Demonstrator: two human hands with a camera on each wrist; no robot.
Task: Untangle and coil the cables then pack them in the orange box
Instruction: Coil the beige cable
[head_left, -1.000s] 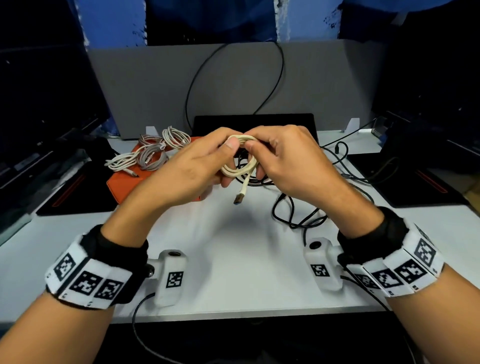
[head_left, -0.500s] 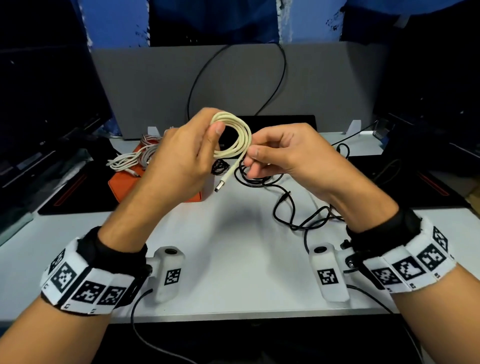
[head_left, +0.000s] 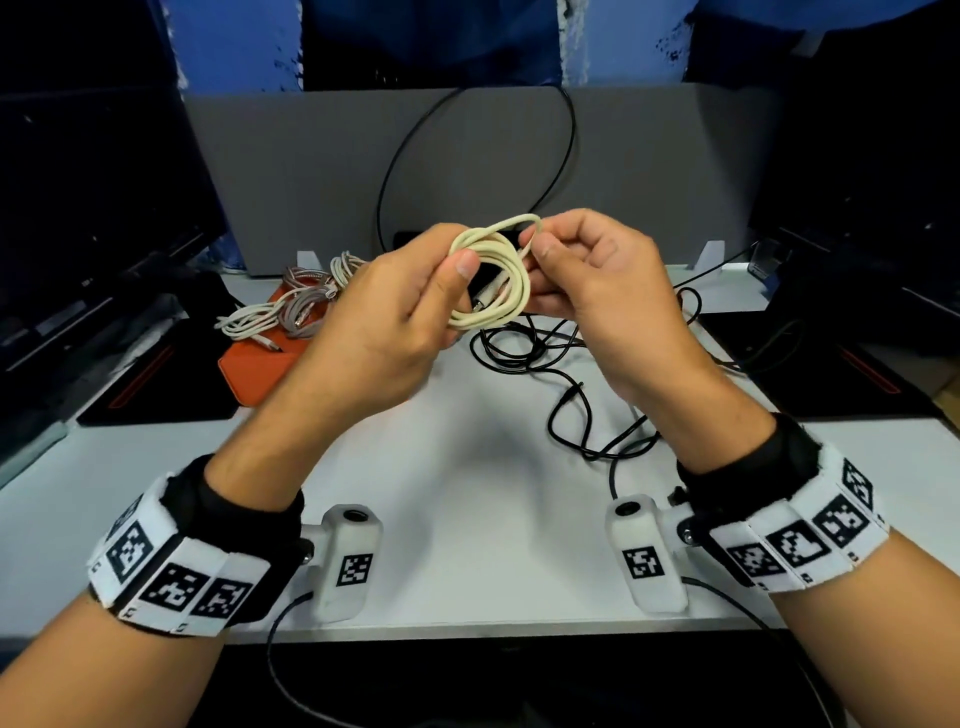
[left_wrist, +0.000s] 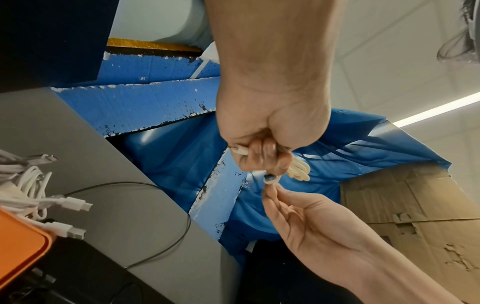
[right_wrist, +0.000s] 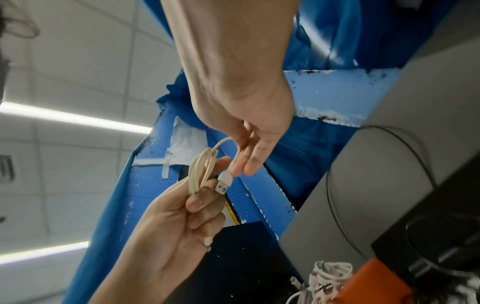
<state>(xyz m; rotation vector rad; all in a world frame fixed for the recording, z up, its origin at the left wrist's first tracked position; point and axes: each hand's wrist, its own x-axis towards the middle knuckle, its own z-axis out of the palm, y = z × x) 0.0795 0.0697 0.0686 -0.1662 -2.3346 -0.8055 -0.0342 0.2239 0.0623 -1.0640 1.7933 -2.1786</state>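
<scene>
cream cable coil (head_left: 491, 283) gripped in left hand (head_left: 387, 325) above tabletop (head_left: 467, 499); plug end pinched by right hand (head_left: 592, 291).

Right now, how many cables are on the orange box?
3, as far as shows: a white one over the left edge of the box, a grey braided one mid-box, and a pale coil at the back. The left hand covers part, so more may be hidden.

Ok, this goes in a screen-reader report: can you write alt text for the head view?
Two hands hold a coiled cream cable above a white desk: the left hand grips the coil, the right hand pinches its loose end. More pale cables lie on an orange box at left; a black cable sprawls at right.
</scene>
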